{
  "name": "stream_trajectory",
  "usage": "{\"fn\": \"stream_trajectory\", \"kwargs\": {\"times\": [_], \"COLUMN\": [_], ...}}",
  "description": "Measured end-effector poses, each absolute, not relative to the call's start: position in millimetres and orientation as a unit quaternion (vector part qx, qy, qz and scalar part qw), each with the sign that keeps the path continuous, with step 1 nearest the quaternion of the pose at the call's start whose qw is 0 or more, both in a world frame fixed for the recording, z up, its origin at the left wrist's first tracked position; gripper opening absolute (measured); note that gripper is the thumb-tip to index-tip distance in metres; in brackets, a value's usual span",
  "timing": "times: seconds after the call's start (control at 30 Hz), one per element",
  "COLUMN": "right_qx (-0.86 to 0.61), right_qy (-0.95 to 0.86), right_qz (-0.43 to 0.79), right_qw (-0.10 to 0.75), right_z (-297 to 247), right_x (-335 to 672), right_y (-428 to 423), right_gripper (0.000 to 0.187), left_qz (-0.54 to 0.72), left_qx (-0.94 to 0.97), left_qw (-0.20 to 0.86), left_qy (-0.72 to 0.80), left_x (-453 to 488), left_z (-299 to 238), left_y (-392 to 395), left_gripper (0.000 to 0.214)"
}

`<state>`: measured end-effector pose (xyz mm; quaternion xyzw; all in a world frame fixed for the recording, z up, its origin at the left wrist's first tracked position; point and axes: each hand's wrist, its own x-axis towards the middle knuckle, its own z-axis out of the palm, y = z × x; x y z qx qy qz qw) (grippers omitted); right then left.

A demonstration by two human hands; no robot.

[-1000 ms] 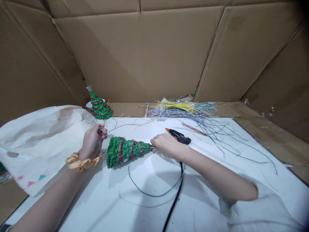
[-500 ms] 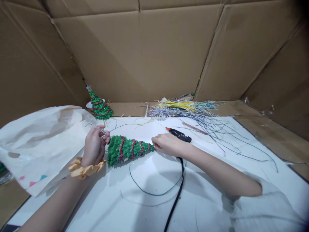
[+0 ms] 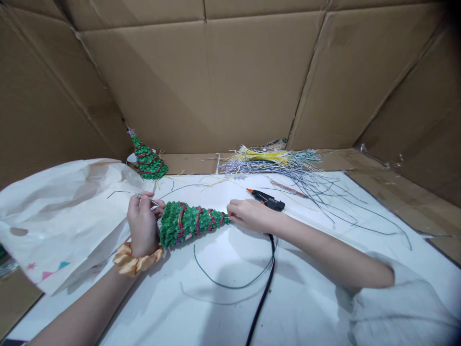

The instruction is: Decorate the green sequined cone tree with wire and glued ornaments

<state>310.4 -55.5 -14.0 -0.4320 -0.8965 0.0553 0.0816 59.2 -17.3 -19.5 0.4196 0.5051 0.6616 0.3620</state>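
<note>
A green beaded Christmas tree with red garland lies on its side between my hands, its tip pointing right. My left hand is at the wide base, fingers closed on thin wires that come out by the base; one bent end sticks out to the left. With pinched fingers, my right hand grips the tree's narrow tip; the fingertips hide the exact hold. A dark green wire curves in a loop on the table below the right hand.
A black glue gun with an orange nozzle lies behind my right hand, its black cord running toward me. Bundled wires spread at the back right. Another beaded tree stands back left, beside a white plastic bag. Cardboard walls enclose the table.
My left hand has turned and shifted slightly right, closer to the tree's base. The bent wire end now reaches farther left. My right hand stays at the tip.
</note>
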Motion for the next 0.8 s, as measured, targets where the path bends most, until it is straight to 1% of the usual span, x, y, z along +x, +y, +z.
{"fn": "stream_trajectory", "kwargs": {"times": [0.13, 0.27, 0.37, 0.57, 0.8], "right_qx": [-0.440, -0.455, -0.464, -0.475, -0.472], "right_qy": [-0.891, -0.873, -0.860, -0.847, -0.853], "right_qz": [0.059, 0.098, 0.130, 0.154, 0.127], "right_qw": [0.095, 0.144, 0.171, 0.181, 0.184], "right_z": [-20, -27, -28, -23, -24], "right_x": [311, 313, 314, 311, 309], "right_y": [-56, -54, -53, -56, -58], "right_gripper": [0.008, 0.003, 0.004, 0.007, 0.011], "left_qz": [0.657, 0.653, 0.651, 0.649, 0.648], "left_qx": [0.434, 0.445, 0.442, 0.436, 0.438], "left_qw": [0.348, 0.335, 0.328, 0.326, 0.324], "left_qy": [0.509, 0.513, 0.522, 0.532, 0.532], "left_x": [62, 62, 62, 64, 64], "left_z": [-21, -23, -24, -24, -22], "left_y": [-21, -22, -21, -20, -22], "left_gripper": [0.003, 0.006, 0.010, 0.014, 0.014]}}
